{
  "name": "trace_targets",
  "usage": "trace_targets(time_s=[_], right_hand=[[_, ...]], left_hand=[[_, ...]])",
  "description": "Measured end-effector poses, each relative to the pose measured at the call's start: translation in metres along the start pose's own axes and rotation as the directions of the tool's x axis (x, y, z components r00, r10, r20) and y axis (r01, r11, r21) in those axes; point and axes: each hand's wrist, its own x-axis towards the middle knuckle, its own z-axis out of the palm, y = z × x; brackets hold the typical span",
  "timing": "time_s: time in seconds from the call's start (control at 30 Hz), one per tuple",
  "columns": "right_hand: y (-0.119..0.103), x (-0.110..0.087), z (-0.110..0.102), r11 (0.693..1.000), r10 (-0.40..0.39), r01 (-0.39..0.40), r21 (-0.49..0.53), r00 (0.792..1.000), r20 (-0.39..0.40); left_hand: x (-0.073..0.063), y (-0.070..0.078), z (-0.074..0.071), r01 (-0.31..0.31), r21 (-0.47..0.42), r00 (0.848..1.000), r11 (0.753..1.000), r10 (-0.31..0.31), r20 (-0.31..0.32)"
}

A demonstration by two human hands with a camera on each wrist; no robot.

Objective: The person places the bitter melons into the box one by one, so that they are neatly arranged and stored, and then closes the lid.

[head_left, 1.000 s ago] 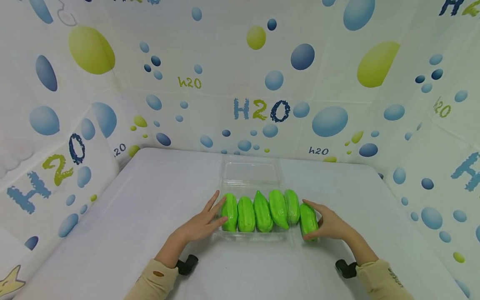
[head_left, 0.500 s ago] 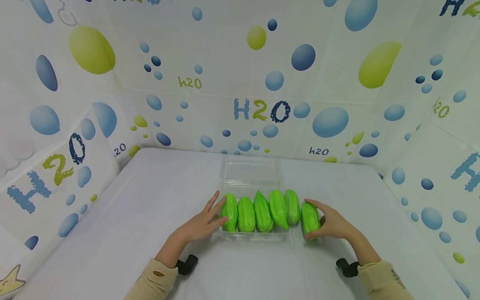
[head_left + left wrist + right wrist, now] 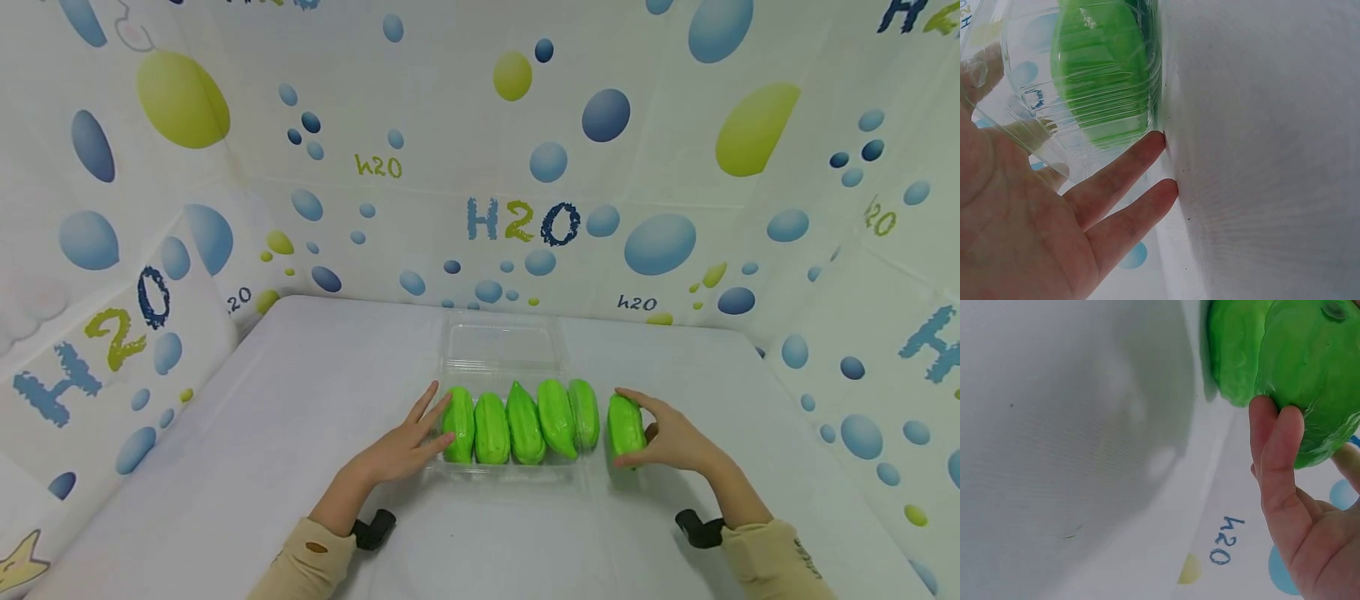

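My right hand (image 3: 671, 437) grips a bright green ridged gourd (image 3: 626, 429) between thumb and fingers, just right of a clear plastic box (image 3: 510, 468). The right wrist view shows this gourd (image 3: 1313, 375) close up, its stem end facing the camera and the fingers around its side. Several similar green gourds (image 3: 492, 429) stand side by side in a row at the box. My left hand (image 3: 405, 450), fingers straight and spread, rests at the box's left side. In the left wrist view two of its fingertips (image 3: 1159, 139) meet the tabletop by the clear ribbed wall (image 3: 1041, 112).
Behind the row, the box's clear lid (image 3: 502, 343) lies folded back on the white table (image 3: 337, 358). A second gourd (image 3: 1232, 353) shows beyond the held one in the right wrist view. A printed curtain (image 3: 420, 100) encloses the table at the back and sides.
My right hand has shifted right and slightly away from me with the gourd, widening the gap to the row. The left hand, the box and the other gourds have stayed put.
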Motion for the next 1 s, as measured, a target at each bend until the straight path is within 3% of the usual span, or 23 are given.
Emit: trace_targets(time_s=[1.0], right_hand=[[-0.041,0.018,0.003,0.987,-0.126,0.126,0.103,0.992,-0.006]], left_hand=[[-0.001,0.001,-0.001,0.015,0.006,1.0,1.0,-0.015,0.0]])
